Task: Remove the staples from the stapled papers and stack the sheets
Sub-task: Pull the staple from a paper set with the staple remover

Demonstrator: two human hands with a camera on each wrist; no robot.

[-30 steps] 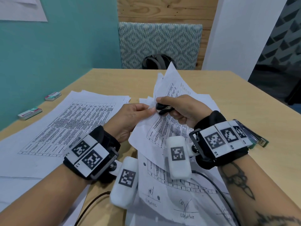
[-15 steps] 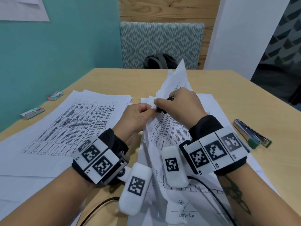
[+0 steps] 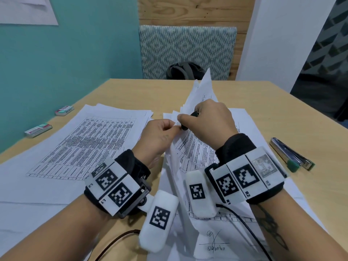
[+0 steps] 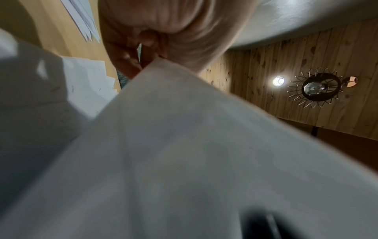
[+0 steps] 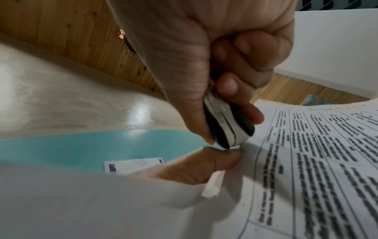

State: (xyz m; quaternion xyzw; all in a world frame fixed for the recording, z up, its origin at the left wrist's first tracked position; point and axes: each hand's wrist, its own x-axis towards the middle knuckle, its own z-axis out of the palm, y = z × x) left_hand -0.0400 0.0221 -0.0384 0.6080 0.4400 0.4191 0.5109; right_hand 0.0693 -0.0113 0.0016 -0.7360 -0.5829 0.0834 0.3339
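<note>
With the left hand [image 3: 160, 136] pinching the stapled papers' [image 3: 195, 153] corner above the table [image 3: 263, 113] and the right hand [image 3: 209, 121] squeezing the staple remover [image 5: 227, 124] there, pull straight out — steadily — so nothing tears.

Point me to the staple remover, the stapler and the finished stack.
staple remover [image 5: 229, 127], right wrist view, its black-and-white body.
stapler [image 3: 290, 154], head view, middle of its metal top.
finished stack [image 3: 81, 144], head view, printed table on the top sheet.

Soft, even indoor light. A small ceiling lamp [image 4: 278, 81] glares overhead. Close paper [image 4: 184, 161] is blurred at both wrists; a hand [image 5: 214, 64] throws shadow. Edges bend noticeably.
</note>
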